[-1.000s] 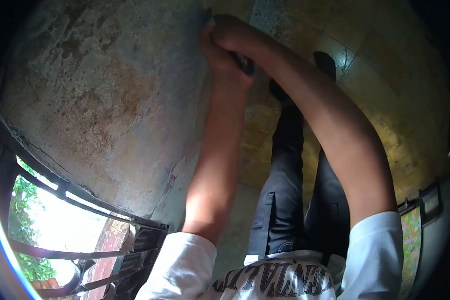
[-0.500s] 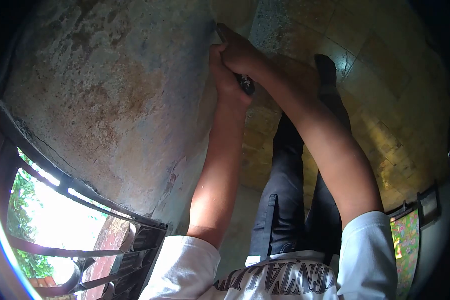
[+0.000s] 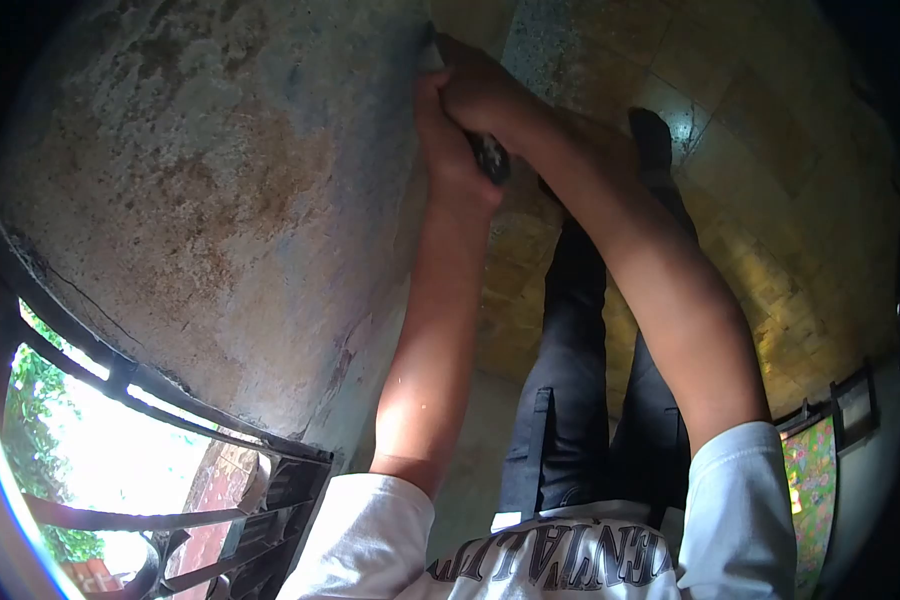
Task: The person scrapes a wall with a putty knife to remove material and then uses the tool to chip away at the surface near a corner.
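Both your arms were stretched straight out to the top centre of the frame, hands stacked. Your right hand (image 3: 485,92) was closed tight over the tool (image 3: 491,158), knuckles up. Your left hand (image 3: 450,150) was wrapped shut on the same tool just below, touching the right. Only the tool's dark butt showed between the hands; the front end was mostly hidden. Its long axis ran lower right to upper left, tip end against the wall (image 3: 220,180) at top centre. The wall, stained and rough, filled the left half. A grille (image 3: 180,395) edged it at lower left. Tiled floor (image 3: 770,160) lay open on the right, your legs (image 3: 570,380) under the arms.
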